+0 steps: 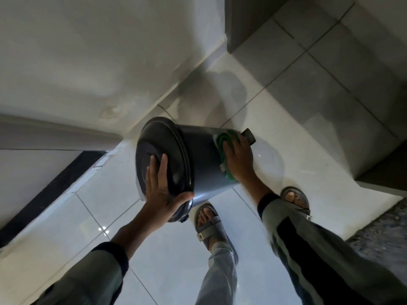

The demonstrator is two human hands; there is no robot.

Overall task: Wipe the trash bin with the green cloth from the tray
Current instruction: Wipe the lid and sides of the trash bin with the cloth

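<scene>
**Bin tipped toward us, cloth pressed low on its side**

We could read no brand, label or writing on anything in view; the bin's surfaces looked plain, and the picture was somewhat blurred.

We held the dark grey trash bin [198, 159] tilted, its black lid [161, 155] turned toward us and to the left, its base end pointing away to the right. A black pedal [248, 135] stuck out at that far end. A bit of white liner [139, 188] showed below the lid's lower edge.

Our left hand [161, 190] lay flat against the lid, fingers spread and pointing up across its face, the thumb hooked around the lid's rim at the lower right. It gripped nothing shut; it braced the bin with an open palm.

Our right hand [236, 157] pressed the green cloth [224, 146] flat against the bin's side wall near the base end, just short of the pedal. The cloth lay between palm and bin, its green edge showing above the fingers and again below the wrist. The fingers were laid flat on the cloth rather than curled around it.

Under the bin lay a pale tiled floor [176, 271], with our two sandalled feet below: left [208, 225] and right [296, 200]. A white wall [88, 51] rose behind the lid.
</scene>
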